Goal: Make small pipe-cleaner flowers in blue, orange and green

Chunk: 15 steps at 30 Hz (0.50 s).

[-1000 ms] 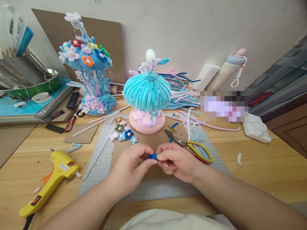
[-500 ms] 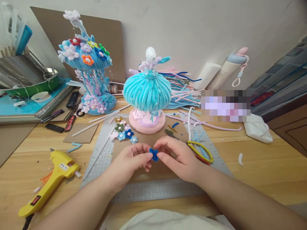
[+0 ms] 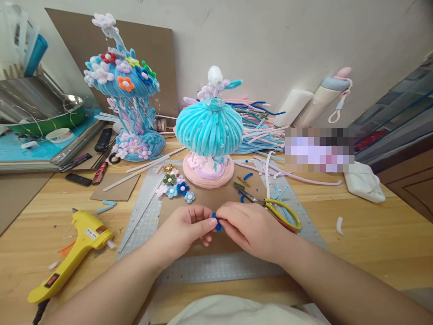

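Note:
Between my two hands is a small dark blue pipe-cleaner flower (image 3: 218,225), partly covered by fingers. My left hand (image 3: 191,225) pinches its left side between thumb and forefinger. The fingers of my right hand (image 3: 248,225) are closed on its upper right edge. Beyond my left hand lies a cluster of small finished pipe-cleaner flowers (image 3: 182,188) in blue, green and pale pink. Yellow-handled scissors (image 3: 270,205) rest just past my right hand. A turquoise pipe-cleaner lamp shape (image 3: 209,128) stands on a round pink base (image 3: 209,178) straight ahead.
On the left lies a yellow hot glue gun (image 3: 72,257). Behind it stands a blue flower-covered jellyfish-like piece (image 3: 125,83). Loose pipe cleaners (image 3: 260,140) are heaped at the back. A grey cutting mat (image 3: 216,269) with cardboard lies under my hands. A white packet (image 3: 363,180) sits to the right.
My right hand has turned inward and closed over the blue flower, covering more of it. My left hand keeps its pinch. The scissors' blades now show more fully.

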Motion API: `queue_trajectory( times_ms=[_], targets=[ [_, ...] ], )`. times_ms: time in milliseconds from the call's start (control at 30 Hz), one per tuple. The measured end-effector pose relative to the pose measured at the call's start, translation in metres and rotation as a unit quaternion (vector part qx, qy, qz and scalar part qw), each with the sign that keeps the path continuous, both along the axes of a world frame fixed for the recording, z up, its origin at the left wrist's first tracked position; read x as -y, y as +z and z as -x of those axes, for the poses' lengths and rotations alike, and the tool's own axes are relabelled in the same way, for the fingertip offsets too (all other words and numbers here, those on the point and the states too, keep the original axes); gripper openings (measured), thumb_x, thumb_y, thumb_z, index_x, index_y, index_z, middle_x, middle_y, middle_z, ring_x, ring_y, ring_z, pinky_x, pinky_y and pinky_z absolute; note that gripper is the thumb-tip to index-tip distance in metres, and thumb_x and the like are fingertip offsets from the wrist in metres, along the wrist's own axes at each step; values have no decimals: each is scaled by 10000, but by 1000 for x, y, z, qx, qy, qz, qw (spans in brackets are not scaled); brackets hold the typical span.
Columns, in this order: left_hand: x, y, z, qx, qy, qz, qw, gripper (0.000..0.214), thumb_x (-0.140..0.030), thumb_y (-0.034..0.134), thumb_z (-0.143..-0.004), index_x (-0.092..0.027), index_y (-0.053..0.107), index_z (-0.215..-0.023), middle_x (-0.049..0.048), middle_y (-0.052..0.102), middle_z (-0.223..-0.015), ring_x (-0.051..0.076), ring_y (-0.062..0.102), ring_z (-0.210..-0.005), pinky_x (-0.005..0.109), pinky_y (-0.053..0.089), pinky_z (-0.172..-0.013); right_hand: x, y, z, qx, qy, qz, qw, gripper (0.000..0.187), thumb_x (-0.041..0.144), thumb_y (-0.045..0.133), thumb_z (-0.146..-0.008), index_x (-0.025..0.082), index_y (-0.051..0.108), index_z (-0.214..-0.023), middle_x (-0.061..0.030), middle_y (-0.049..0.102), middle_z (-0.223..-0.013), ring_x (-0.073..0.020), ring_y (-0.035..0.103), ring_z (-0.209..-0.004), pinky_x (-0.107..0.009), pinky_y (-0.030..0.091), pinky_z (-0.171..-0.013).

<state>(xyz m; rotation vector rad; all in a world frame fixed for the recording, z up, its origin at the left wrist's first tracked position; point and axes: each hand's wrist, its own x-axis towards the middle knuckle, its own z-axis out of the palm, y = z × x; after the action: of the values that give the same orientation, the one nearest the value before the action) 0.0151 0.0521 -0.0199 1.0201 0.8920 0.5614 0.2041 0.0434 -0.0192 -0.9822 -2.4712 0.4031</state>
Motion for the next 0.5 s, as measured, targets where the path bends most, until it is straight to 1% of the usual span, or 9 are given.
queue_trajectory(
  times_ms=[133,233,333,500],
  targets=[
    [1,-3,-1,30,24,2,999,235,-368,623,-770,-142,563,-758,-22,528,-641,83,477,-571,229,422,-588,2,0,2,-5,8,7,1000,134,218,397,-927,175,508,-865,-26,593,-791,-128,537,-680,-234,374,-580],
    [2,-4,-2,46,31,-3,998,214,-357,595,-797,-148,557,-772,-17,528,-678,82,474,-594,225,413,-597,4,-1,5,-16,-8,1,1000,144,212,389,-928,175,502,-846,-25,584,-768,-128,529,-663,-235,367,-572],
    [1,-3,-2,42,34,-3,999,224,-366,611,-783,-149,556,-775,-23,526,-666,79,472,-577,223,413,-588,5,-1,6,-31,-30,1,999,100,194,401,-914,174,491,-874,-28,580,-787,-129,527,-681,-233,374,-593],
    [0,-5,-2,6,38,3,999,289,-380,697,-690,-135,559,-758,-29,543,-627,74,483,-530,218,418,-551,5,-3,5,14,-32,-24,999,126,203,397,-907,173,501,-843,-30,580,-779,-137,533,-689,-242,369,-597]
  ],
)
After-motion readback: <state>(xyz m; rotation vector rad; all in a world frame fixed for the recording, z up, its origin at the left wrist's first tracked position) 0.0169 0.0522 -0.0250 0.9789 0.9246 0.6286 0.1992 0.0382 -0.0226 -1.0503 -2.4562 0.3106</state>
